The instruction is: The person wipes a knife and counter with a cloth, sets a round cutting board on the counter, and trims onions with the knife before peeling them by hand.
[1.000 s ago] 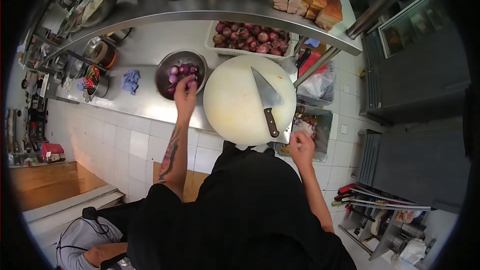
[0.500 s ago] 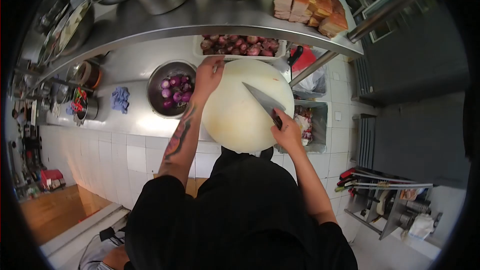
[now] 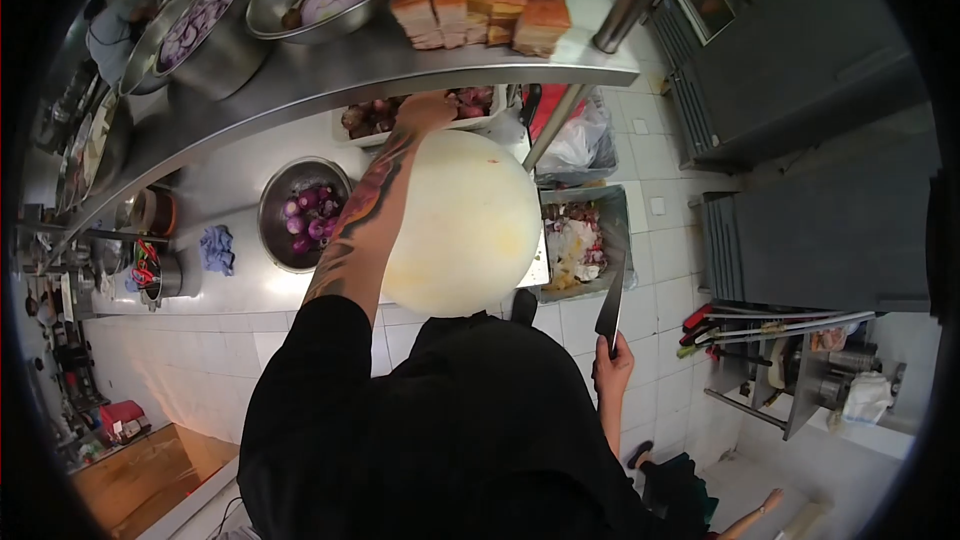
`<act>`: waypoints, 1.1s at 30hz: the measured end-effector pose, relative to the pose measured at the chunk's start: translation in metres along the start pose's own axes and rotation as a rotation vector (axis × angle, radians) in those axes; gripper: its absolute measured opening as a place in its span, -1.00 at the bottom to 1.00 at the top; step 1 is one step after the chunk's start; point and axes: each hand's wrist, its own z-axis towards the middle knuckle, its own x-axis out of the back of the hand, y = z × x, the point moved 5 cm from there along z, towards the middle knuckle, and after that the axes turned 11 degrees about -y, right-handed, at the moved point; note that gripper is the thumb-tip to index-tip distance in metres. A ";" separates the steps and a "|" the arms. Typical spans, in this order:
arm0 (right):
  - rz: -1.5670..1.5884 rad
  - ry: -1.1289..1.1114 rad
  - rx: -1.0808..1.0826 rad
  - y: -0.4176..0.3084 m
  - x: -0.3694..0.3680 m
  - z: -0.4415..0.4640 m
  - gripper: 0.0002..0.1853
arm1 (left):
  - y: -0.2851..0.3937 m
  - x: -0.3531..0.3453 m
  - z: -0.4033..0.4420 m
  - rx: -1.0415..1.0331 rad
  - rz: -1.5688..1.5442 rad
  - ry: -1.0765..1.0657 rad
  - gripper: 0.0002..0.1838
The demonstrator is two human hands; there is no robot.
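Observation:
My left hand (image 3: 428, 110) reaches over the cutting board to the white tray (image 3: 372, 139) of red onions (image 3: 470, 102) beneath the shelf edge. Its fingers are hidden among the onions, so I cannot see whether they grip one. My right hand (image 3: 613, 368) is closed round the handle of a kitchen knife (image 3: 610, 312), off to the right of the board, its blade pointing away from me. The round white cutting board (image 3: 465, 225) is bare apart from a small red scrap. To its left, a steel bowl (image 3: 268, 215) holds several peeled purple onions (image 3: 313, 212).
Overhead, a steel shelf (image 3: 330, 75) bears pork belly slabs (image 3: 470, 0) and a bowl (image 3: 265, 15) with onion pieces. A scrap bin (image 3: 628, 210) stands right of the board. Another person's hand (image 3: 771, 501) shows at lower right. A blue cloth (image 3: 217, 250) lies left.
My left hand has moved from the board's far edge into the onion tray. My right hand has carried the knife off the board to the right. The view has shifted rightward.

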 end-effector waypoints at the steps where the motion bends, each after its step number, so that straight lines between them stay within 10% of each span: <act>1: -0.044 0.005 0.084 -0.009 0.000 0.003 -0.73 | 0.001 0.008 -0.010 -0.004 -0.161 -0.080 -0.65; 4: -0.095 0.007 0.200 -0.049 0.004 0.015 -0.75 | -0.068 -0.048 -0.004 -0.133 -0.973 0.048 -0.72; 14: -0.176 -0.274 0.472 -0.115 0.018 0.089 -0.83 | 0.022 0.005 -0.031 0.014 -0.244 0.260 -0.80; 16: -0.202 -0.293 0.455 -0.107 0.025 0.096 -0.83 | 0.030 0.003 -0.023 -0.175 -0.163 0.582 -0.82; 20: -0.238 -0.271 0.375 -0.085 0.035 0.090 -0.83 | 0.063 0.002 -0.002 -0.258 -0.175 0.478 -0.80; 22: -0.212 -0.260 0.345 -0.066 0.033 0.082 -0.82 | 0.057 -0.026 0.034 -0.055 -0.086 0.033 -0.78; 26: -0.099 -0.229 0.251 -0.051 0.017 0.053 -0.80 | 0.037 -0.053 0.049 0.145 -0.237 0.104 -0.73; 33: -0.024 -0.181 0.230 -0.052 0.004 0.025 -0.79 | 0.028 -0.046 0.005 -0.233 -0.795 0.369 -0.51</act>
